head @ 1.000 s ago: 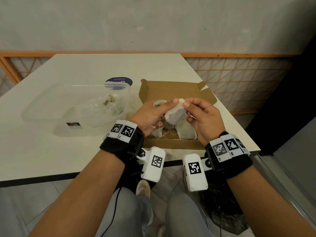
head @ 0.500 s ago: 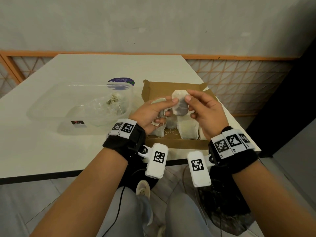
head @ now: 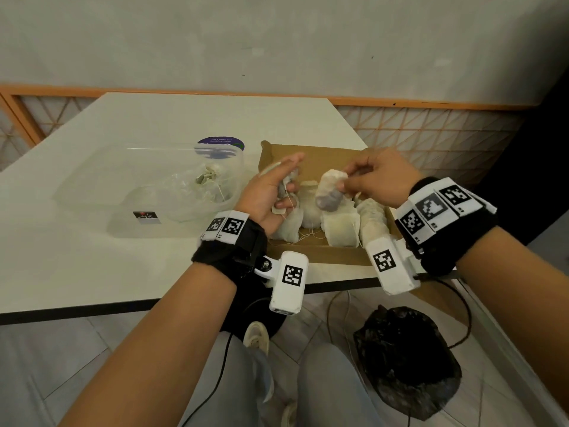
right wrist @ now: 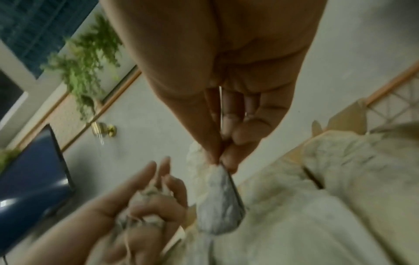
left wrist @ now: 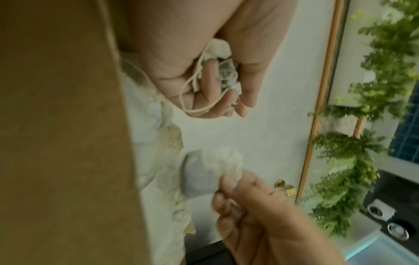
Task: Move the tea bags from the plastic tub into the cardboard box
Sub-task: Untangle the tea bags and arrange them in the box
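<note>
My right hand (head: 354, 180) pinches the top of a grey-white tea bag (head: 329, 192) that hangs above the open cardboard box (head: 317, 154); the pinch shows in the right wrist view (right wrist: 221, 161) with the bag (right wrist: 218, 204) below it. My left hand (head: 283, 192) curls round a tea bag with strings (left wrist: 226, 71) over the box's left side. Several tea bags (head: 340, 228) stand in the box. The clear plastic tub (head: 101, 183) to the left holds a few tea bags (head: 206, 180).
A purple-topped lid (head: 221, 143) lies behind the tub on the white table (head: 77, 257). The box sits at the table's front right corner. A black bag (head: 406, 359) and a cable lie on the floor below.
The hands have drawn apart: the right hand carried the grey-white tea bag to the right over the box, and the left hand stayed at the box's left with its own bag.
</note>
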A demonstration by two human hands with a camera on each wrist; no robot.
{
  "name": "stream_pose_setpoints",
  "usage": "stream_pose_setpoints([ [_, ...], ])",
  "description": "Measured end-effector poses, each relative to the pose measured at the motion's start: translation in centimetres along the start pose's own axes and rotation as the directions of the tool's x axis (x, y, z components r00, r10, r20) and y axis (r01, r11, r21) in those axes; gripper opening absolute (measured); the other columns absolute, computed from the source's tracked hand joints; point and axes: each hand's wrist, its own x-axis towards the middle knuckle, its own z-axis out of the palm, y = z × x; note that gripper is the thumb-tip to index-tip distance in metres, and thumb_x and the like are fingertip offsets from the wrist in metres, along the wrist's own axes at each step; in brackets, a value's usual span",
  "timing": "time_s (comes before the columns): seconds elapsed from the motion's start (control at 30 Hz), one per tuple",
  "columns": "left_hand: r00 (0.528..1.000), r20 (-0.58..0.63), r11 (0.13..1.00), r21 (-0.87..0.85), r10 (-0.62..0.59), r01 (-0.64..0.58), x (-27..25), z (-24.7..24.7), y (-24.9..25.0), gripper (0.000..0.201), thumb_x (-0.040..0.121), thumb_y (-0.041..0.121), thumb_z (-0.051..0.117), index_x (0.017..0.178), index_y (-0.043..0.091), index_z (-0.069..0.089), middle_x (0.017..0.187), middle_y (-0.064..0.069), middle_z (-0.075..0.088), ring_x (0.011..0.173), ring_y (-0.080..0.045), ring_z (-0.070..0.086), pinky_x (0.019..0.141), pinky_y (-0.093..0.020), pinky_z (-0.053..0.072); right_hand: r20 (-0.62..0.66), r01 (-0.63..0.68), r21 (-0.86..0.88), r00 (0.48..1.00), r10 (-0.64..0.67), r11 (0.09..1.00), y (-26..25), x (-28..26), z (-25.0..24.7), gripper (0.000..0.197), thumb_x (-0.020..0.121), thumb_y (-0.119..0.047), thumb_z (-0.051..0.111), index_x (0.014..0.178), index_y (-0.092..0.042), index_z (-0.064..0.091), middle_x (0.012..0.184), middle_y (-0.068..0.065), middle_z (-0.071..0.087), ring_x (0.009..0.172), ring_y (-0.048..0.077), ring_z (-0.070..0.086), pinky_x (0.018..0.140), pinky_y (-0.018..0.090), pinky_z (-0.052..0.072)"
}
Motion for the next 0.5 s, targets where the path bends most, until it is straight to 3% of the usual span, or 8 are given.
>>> stream_pose_setpoints([
  [0.07, 1.0, -0.009, 0.998, -0.069, 0.004, -0.004, 0.1, -0.1, 0.1, 0.01, 0.095, 0.015, 0.051, 0.1, 0.015, 0.06, 0.084, 0.002, 0.049, 0.044, -0.002, 0.041, 0.031, -0.01, 0.02, 0.105, -0.05, -0.057, 0.993, 0.056, 0.997, 0.3, -0.1, 0.4, 0.019, 0.079, 0.001, 0.068, 0.073, -0.015, 0.062, 0.071, 0.006, 0.065, 0.052, 0.003, 0.061, 0.056, 0.016, 0.052],
  [0.2, 1.0, -0.013, 0.999, -0.031, 0.01, -0.01, 0.0, 0.0, 0.0, 0.009, 0.095, 0.014, 0.052, 0.097, 0.014, 0.061, 0.082, 0.001, 0.049, 0.043, -0.001, 0.041, 0.031, -0.01, 0.019, 0.268, -0.107, -0.06, 0.956, 0.119, 0.992, 0.1, -0.2, 2.2, 0.016, 0.079, 0.006, 0.066, 0.075, -0.01, 0.064, 0.066, 0.007, 0.064, 0.047, 0.002, 0.06, 0.049, 0.011, 0.05],
  [0.3, 1.0, -0.011, 0.999, -0.044, 0.003, -0.004, 0.0, 0.0, 0.0, 0.009, 0.095, 0.014, 0.051, 0.098, 0.014, 0.06, 0.083, 0.001, 0.048, 0.044, -0.001, 0.042, 0.032, -0.01, 0.02, 0.258, -0.149, -0.081, 0.952, 0.165, 0.986, 0.0, 0.5, 3.2, 0.015, 0.08, 0.007, 0.064, 0.075, -0.007, 0.063, 0.065, 0.01, 0.062, 0.052, 0.01, 0.06, 0.048, 0.012, 0.051],
  [0.4, 1.0, -0.007, 0.999, -0.049, 0.003, -0.003, 0.0, -0.1, 0.0, 0.009, 0.095, 0.014, 0.051, 0.098, 0.012, 0.059, 0.081, 0.001, 0.047, 0.044, -0.001, 0.041, 0.031, -0.01, 0.021, 0.209, -0.184, -0.056, 0.959, 0.192, 0.981, -0.1, 1.3, 3.8, 0.016, 0.081, 0.007, 0.064, 0.075, -0.007, 0.063, 0.068, 0.013, 0.063, 0.059, 0.018, 0.06, 0.06, 0.021, 0.054],
  [0.5, 1.0, 0.008, 1.0, -0.018, -0.007, 0.007, -0.1, -0.1, 0.1, 0.01, 0.096, 0.019, 0.052, 0.099, 0.013, 0.059, 0.081, 0.002, 0.047, 0.047, -0.002, 0.042, 0.032, -0.009, 0.022, 0.164, -0.208, -0.023, 0.964, 0.209, 0.978, -0.1, 1.6, 4.1, 0.009, 0.082, 0.005, 0.063, 0.089, -0.001, 0.064, 0.068, 0.012, 0.063, 0.059, 0.019, 0.059, 0.065, 0.026, 0.054],
])
